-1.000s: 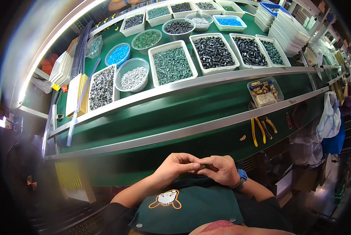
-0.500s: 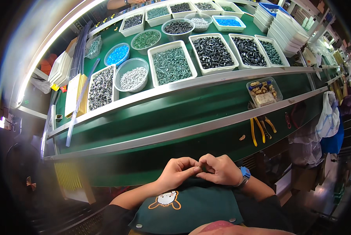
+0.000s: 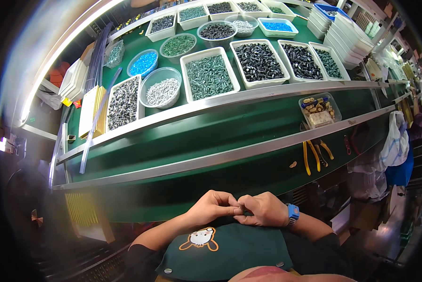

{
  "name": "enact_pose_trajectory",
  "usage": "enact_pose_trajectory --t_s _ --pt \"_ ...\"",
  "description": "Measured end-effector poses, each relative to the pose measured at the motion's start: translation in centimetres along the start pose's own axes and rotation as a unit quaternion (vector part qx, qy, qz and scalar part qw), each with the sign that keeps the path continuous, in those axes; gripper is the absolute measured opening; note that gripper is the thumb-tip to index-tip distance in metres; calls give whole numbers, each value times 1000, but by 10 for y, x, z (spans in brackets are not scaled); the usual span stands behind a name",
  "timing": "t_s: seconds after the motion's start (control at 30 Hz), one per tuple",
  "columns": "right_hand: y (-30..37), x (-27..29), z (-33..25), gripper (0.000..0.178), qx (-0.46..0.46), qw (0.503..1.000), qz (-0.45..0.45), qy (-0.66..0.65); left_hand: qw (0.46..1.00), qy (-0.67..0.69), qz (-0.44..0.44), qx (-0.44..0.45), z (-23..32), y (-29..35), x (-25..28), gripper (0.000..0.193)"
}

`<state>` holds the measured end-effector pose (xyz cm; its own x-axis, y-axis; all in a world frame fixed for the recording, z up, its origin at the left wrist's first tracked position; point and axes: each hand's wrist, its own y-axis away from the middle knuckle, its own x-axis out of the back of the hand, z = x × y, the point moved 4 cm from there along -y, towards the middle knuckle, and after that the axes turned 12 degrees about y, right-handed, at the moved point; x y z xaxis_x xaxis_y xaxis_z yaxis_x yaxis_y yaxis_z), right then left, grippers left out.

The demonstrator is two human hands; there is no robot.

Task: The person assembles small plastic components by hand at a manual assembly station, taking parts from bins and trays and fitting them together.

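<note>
My left hand [image 3: 214, 207] and my right hand [image 3: 263, 209] meet fingertip to fingertip above the dark green apron [image 3: 239, 244], close to the near edge of the green bench. Both are closed in a pinch. Whatever lies between the fingers is too small or too hidden to name. A blue watch [image 3: 293, 214] is strapped on my right wrist. Beyond my hands and to the right, pliers with yellow handles [image 3: 306, 158] lie at the bench's edge, beside a clear plastic box [image 3: 335, 113] of peanuts and a pale block.
Behind a metal rail [image 3: 239, 96] stand white trays and round tubs of small electronic parts, such as a tray of black cylinders [image 3: 258, 61] and a tub of blue parts [image 3: 143, 63]. Stacked white trays [image 3: 345, 40] rise at right. Clear plastic tubes [image 3: 98, 124] lean at left.
My hands stay together; the right fingers have loosened and shifted slightly. The bench view has moved a little. At the far edge, another person's hand has mostly gone out of view.
</note>
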<state>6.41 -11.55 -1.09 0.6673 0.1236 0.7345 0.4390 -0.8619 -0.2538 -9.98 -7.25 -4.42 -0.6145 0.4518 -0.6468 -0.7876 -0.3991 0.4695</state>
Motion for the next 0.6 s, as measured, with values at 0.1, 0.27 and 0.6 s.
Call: enact_pose_trajectory --t_s 0.1,0.27,0.6 --pt "1 -3 0 26 0 1000 -24 5 999 31 -8 10 -5 -1 3 8" --pt "-1 -1 -1 25 27 999 16 -31 999 36 -30 13 -4 0 3 8" --pt "-5 10 -3 32 -60 986 11 -156 999 4 -21 -39 13 5 2 10"
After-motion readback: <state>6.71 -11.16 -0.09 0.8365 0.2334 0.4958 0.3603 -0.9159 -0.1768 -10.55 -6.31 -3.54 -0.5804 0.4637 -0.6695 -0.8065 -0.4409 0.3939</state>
